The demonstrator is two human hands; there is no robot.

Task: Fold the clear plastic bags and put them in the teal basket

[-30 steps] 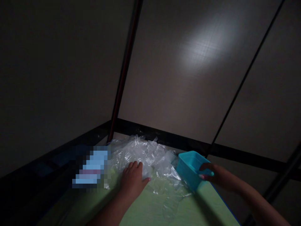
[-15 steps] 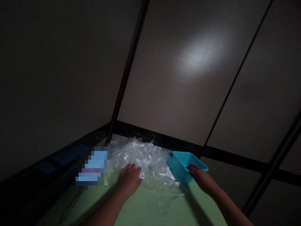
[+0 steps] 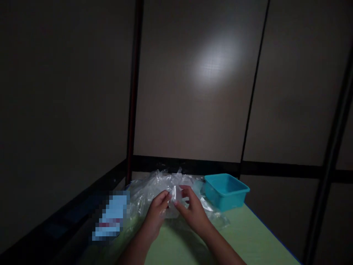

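Note:
Both hands meet in front of the pile of crumpled clear plastic bags. A small clear plastic bag is pinched between them and catches the light. My left hand has its thumb and fingers closed on the bag's left side. With fingers curled, my right hand grips the right side, its thumb toward me and a finger above. Just right of the pile stands a teal plastic basket, upright and apart from both hands.
The pale green tabletop has a blue edge running down on the right. A blurred-out light blue item lies at left. Dark panelled walls with a black rail rise behind the table.
My left hand has left the pile's front and my right hand has left the basket; they have come together on a clear plastic bag. The view has turned level, and the basket sits upright.

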